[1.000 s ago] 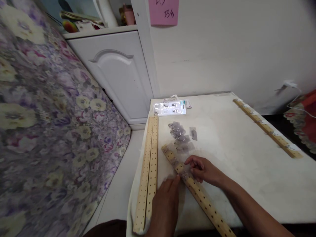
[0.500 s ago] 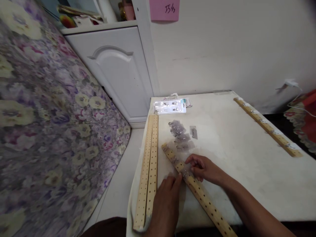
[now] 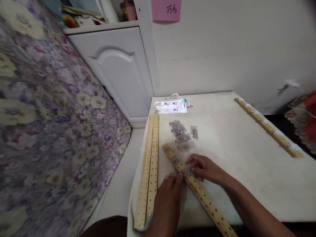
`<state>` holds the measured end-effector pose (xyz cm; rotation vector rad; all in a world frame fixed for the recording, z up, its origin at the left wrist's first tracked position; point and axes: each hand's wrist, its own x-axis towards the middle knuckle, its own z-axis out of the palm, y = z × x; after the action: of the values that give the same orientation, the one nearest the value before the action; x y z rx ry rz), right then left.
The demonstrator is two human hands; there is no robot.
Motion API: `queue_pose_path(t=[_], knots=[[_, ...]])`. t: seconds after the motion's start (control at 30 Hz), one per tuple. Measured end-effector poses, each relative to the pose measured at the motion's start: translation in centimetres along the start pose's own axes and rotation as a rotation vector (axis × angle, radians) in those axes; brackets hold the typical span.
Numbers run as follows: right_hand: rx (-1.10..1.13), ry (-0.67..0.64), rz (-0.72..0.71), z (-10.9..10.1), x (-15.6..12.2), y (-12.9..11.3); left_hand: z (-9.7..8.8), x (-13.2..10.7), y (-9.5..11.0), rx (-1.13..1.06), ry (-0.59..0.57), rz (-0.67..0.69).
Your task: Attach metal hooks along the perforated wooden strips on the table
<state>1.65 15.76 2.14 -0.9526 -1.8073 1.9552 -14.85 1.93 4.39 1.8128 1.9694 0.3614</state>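
A wooden strip with rows of holes (image 3: 204,201) lies slantwise on the table, with several clear adhesive hooks along its upper part. My left hand (image 3: 170,194) is closed at the strip's left edge, thumb and fingertips against the wood beside the lowest clear hook (image 3: 187,172). From the other side, my right hand (image 3: 202,167) has its fingers curled in, the tips at the edge of that same hook. Just beyond the strip's far end is a pile of clear hooks (image 3: 178,130), with one single hook (image 3: 194,132) apart to the right.
Two more perforated wooden strips (image 3: 151,158) lie side by side along the table's left edge. Another strip with hooks (image 3: 269,127) runs along the right edge. Hook packaging (image 3: 170,106) sits at the back, near the wall. A floral curtain (image 3: 54,125) hangs at left.
The view has shifted very slightly. Both hands keep their places at the strip and the hook; nothing else has visibly moved.
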Motion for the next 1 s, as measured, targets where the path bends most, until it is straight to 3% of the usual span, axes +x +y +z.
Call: queue_pose_path(t=[0.57,1.0], knots=[[-0.013,0.0,0.002,0.01,-0.01,-0.25,-0.02,0.49,0.17,0.077,-0.065,0.015],[-0.023,0.052,-0.023,0.46,-0.02,0.04,-0.46,0.47,0.6,0.121,-0.046,0.015]])
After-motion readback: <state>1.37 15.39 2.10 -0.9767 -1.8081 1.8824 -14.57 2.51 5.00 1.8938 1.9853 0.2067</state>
